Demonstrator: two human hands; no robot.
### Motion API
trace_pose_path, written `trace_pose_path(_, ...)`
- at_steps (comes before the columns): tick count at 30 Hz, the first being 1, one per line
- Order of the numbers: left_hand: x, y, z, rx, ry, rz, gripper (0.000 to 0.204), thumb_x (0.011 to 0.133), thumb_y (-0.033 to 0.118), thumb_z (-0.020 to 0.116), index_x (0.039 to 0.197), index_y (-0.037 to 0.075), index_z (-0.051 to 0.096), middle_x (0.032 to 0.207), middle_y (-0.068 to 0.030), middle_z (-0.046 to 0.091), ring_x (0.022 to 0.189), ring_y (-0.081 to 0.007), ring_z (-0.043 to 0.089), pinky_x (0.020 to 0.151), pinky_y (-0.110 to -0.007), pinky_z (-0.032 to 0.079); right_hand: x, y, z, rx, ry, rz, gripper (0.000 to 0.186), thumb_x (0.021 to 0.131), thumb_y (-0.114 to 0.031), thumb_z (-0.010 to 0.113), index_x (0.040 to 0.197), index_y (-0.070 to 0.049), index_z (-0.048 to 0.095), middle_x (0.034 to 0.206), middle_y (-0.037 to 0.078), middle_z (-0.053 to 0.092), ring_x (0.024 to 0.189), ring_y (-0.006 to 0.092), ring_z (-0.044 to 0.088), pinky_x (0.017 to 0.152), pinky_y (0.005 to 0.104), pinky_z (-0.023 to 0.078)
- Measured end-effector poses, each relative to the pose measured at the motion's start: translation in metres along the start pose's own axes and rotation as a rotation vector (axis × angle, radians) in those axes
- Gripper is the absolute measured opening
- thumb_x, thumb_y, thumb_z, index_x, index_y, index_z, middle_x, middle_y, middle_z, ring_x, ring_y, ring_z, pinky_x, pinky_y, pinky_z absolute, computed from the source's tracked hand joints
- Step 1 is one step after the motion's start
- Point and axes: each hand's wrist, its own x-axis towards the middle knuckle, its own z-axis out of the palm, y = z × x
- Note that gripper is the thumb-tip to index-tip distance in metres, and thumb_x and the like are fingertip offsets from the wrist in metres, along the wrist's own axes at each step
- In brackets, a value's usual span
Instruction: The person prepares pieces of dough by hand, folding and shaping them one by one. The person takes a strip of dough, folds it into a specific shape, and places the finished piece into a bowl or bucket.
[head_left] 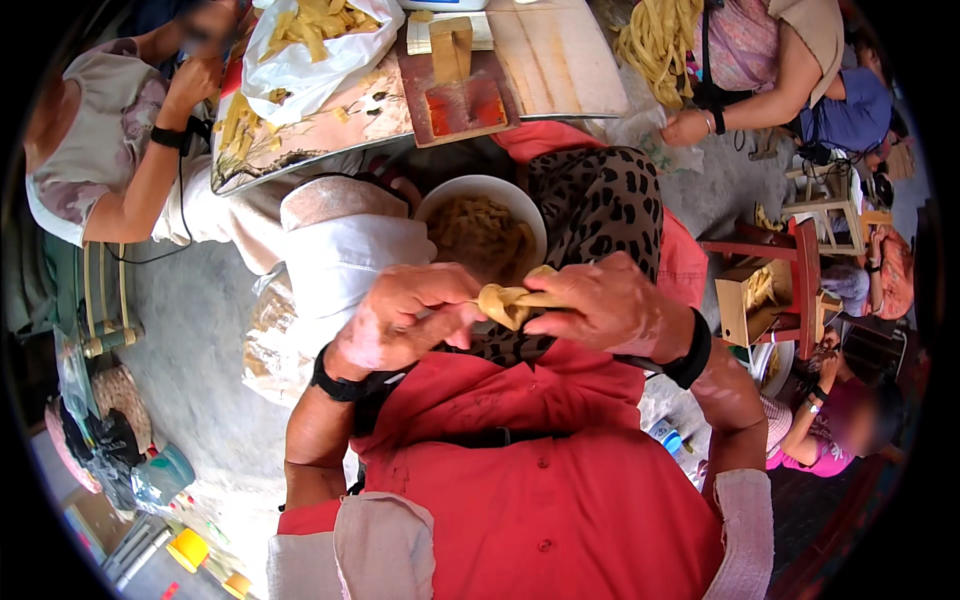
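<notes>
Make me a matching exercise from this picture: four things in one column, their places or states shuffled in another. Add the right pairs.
Things
1. looped yellowish strip
2. white bowl
3. plastic bag
4. wooden block

Places or states
A. upright on a reddish-brown board
B. round, between the table and the person's hands
C. held between the left hand and right hand
D. white and crumpled, on the table

Pairs: 1-C, 2-B, 3-D, 4-A

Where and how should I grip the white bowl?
Probably by the far rim of the white bowl, from above: the round edge shows plainly there, while the left hand and right hand, holding a yellow strip, crowd the near side.
</notes>
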Motion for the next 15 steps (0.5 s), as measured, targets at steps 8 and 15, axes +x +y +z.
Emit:
trace_pose_path(8,-0.009,0.001,-0.008,-0.102,-0.01,-0.097,0.008,0.09,0.001,0.055,0.09,-0.005,0.061,0.083,-0.0083,0.061,0.068,-0.0121,0.064,0.058,-0.024,0.049,-0.006,-0.004,0.0,0.141,0.011,0.07,0.016,0.083,-0.013,0.067,0.092,-0.001,0.061,0.07,0.012,0.063,0.055,0.0288,0.061,0.044,0.0347,0.047)
trace_pose_path(15,-0.003,-0.011,-0.003,-0.085,0.058,-0.22,0.019,0.091,0.004,0.055,0.108,-0.003,0.059,0.091,-0.0079,0.064,0.082,-0.0107,0.06,0.073,-0.024,0.048,-0.001,-0.003,0.001,0.363,0.011,0.212,0.011,0.087,-0.011,0.061,0.09,0.0,0.062,0.064,0.014,0.058,0.053,0.0296,0.059,0.046,0.0347,0.044)
